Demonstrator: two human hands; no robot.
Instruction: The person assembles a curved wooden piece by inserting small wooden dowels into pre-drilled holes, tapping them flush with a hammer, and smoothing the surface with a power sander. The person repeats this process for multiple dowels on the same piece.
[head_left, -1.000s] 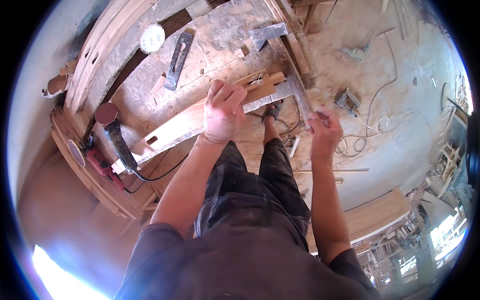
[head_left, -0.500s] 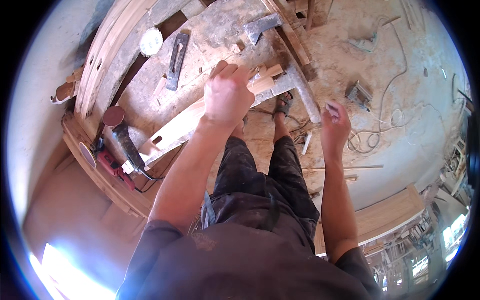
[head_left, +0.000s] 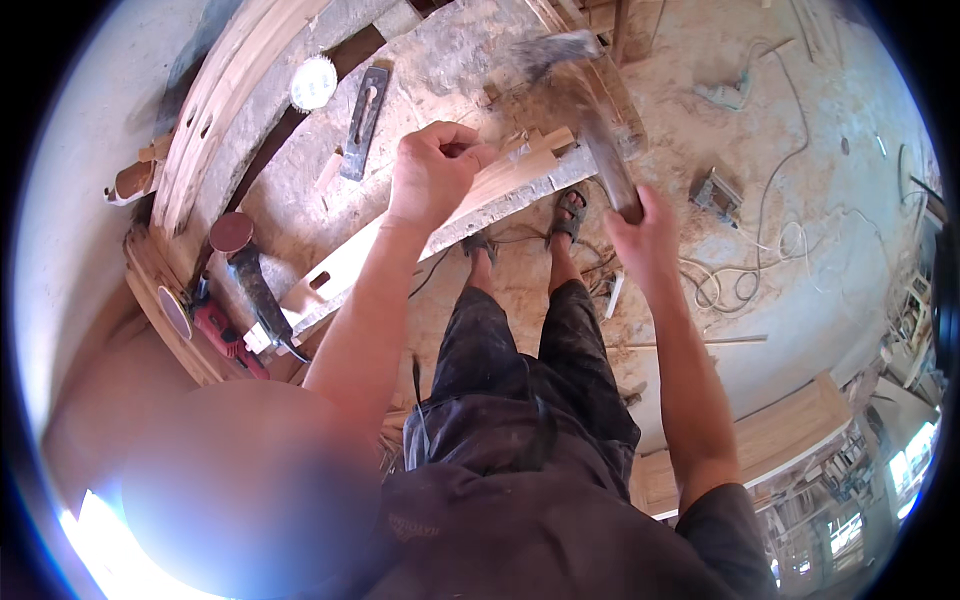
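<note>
My right hand [head_left: 642, 235] is wrapped round the lower end of a hatchet's wooden handle. The hatchet [head_left: 612, 165] slants up and away to the left, its metal head smeared by motion over the far part of the workbench. My left hand [head_left: 435, 170] is closed, fingers curled in, above a pale wooden rail [head_left: 375, 250] with a mortise slot near its left end. Whatever those fingers may hold is hidden. Small wood pieces [head_left: 548, 152] lie at the rail's right end, just right of my left hand.
On the bench [head_left: 290, 185] lie a hand plane [head_left: 365, 125] and a round saw blade [head_left: 313, 84]. Two disc tools, one black [head_left: 255, 285] and one red [head_left: 222, 330], sit at left. Cords [head_left: 750, 275] cross the dusty floor. A blurred shape [head_left: 250, 490] covers the lower left.
My right hand has closed round the hatchet handle, and the hatchet has shifted right, its head now blurred. My left hand has moved slightly left and nearer. A blurred shape has appeared at lower left.
</note>
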